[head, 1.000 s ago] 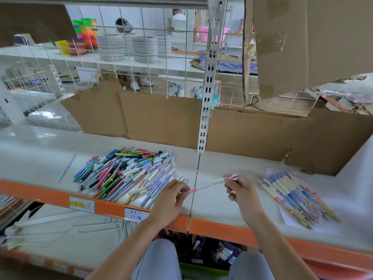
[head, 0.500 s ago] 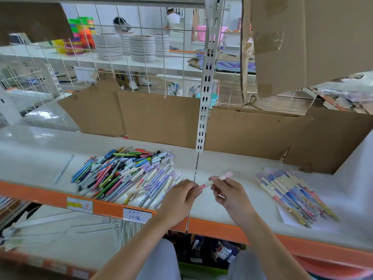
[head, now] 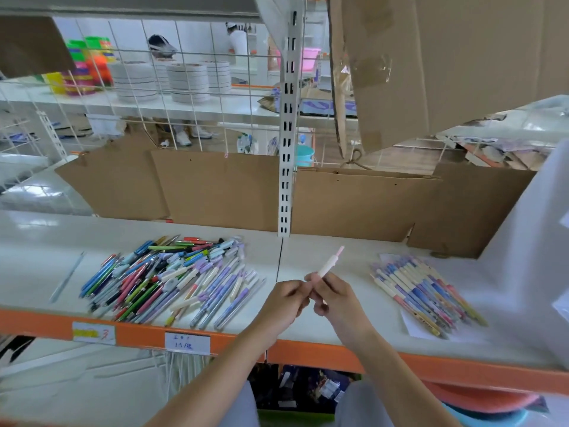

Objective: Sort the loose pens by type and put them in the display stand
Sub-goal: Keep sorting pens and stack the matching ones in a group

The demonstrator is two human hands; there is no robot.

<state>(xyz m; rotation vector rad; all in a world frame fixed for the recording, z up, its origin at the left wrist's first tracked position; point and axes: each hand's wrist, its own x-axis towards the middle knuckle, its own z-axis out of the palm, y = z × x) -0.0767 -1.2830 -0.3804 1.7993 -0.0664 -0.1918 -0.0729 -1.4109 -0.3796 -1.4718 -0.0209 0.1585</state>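
over shelf (head: 323,331), pen (head: 330,264) juts from right grip (head: 334,298), seemingly pinched.

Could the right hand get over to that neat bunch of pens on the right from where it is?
Probably yes: the shelf between the right hand and the sorted pens looks bare, though that hand holds a pink-tipped pen.

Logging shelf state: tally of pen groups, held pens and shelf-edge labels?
Pen heaps on the shelf: 2, the mixed heap and the sorted heap
Pens in hand: 1, the pink-tipped pen
Shelf-edge labels: 2
Total: 5
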